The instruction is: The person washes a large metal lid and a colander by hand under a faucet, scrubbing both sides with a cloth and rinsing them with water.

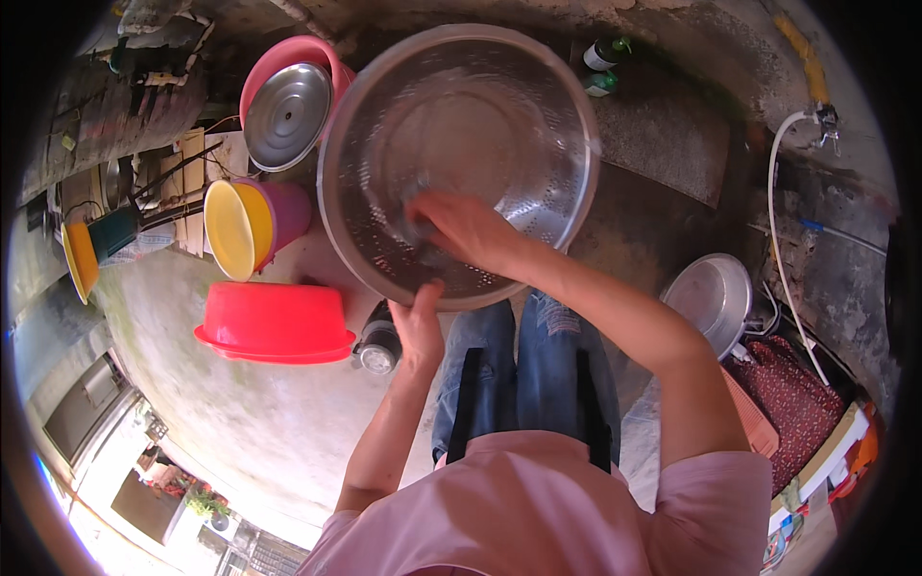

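Observation:
A large perforated stainless steel colander (pixel 461 137) is tilted up before me, its inside facing me. My left hand (pixel 421 327) grips its lower rim, thumb over the inner side. Inside the bowl, my right hand (pixel 468 229) is bent down against the lower left wall. A blurred grey thing (pixel 416 229), perhaps a scouring pad, shows at its fingers; motion blur hides its exact kind. My knees in blue jeans (pixel 497 360) are just below the colander.
At left are a red plastic basin (pixel 277 322), a yellow basin (pixel 230 230) on a purple bucket (pixel 292 216), and a metal lid (pixel 288 115) against a pink basin (pixel 317 50). Bottles (pixel 605 54) stand behind. A metal pan (pixel 709 299) and white hose (pixel 775 187) are at right.

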Demonstrator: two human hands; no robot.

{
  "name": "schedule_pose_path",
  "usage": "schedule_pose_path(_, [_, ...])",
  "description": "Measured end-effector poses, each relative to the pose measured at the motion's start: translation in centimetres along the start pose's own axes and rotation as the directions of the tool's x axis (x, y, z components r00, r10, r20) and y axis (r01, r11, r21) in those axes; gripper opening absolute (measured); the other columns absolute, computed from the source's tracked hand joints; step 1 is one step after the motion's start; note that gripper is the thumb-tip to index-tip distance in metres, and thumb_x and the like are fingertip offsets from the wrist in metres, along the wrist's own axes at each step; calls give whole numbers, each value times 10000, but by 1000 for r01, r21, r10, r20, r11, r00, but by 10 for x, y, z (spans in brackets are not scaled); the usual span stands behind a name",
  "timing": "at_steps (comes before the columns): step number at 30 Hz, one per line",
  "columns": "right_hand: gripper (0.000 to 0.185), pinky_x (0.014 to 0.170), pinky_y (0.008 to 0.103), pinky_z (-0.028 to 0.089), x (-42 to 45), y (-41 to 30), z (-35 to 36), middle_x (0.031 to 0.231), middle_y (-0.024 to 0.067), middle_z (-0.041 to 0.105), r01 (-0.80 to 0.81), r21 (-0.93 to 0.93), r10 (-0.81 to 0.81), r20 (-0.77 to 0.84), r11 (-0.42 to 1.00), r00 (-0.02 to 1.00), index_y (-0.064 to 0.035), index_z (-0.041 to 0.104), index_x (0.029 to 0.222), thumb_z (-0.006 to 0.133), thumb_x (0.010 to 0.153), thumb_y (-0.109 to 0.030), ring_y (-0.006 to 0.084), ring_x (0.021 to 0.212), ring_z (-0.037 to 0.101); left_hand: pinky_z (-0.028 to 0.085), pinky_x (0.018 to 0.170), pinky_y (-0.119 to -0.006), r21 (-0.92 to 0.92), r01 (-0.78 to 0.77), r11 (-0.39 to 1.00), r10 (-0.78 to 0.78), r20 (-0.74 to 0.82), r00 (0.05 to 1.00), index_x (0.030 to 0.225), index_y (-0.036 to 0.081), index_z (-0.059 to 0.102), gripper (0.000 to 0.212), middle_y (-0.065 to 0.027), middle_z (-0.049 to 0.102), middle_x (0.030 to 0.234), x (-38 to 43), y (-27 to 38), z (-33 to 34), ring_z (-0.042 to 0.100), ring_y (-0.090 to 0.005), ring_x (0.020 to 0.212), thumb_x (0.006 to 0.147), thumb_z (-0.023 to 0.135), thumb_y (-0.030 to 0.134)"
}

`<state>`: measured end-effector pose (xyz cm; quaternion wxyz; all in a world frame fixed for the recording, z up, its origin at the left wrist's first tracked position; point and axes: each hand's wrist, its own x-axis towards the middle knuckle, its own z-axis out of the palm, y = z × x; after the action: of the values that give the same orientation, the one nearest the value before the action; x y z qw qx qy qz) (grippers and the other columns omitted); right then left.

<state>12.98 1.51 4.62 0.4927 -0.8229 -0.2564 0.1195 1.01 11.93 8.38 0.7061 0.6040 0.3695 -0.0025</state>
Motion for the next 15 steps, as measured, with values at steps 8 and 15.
schedule_pose_path(8, [332, 742, 379, 447, 11, -19, 3, 975, 168, 489, 184, -36, -187, -243, 982, 952, -31, 475, 1008, 557, 686, -37, 336, 906, 506, 364, 760, -239, 74, -56, 996, 57, -6, 998, 926, -28, 514, 236, -37, 529, 866, 0, 9, 18, 477, -134, 806, 698, 509, 28])
schedule_pose_path(15, [298, 843, 391, 400, 6, -2, -29, 1081, 164, 443, 167, -343, -273, -289, 924, 917, 12, 502, 999, 494, 713, -73, 323, 1006, 450, 355, 778, -239, 49, -46, 998, 41, 93, 995, 953, -25, 504, 259, -42, 518, 911, -3, 10, 18, 462, -130, 851, 700, 508, 31])
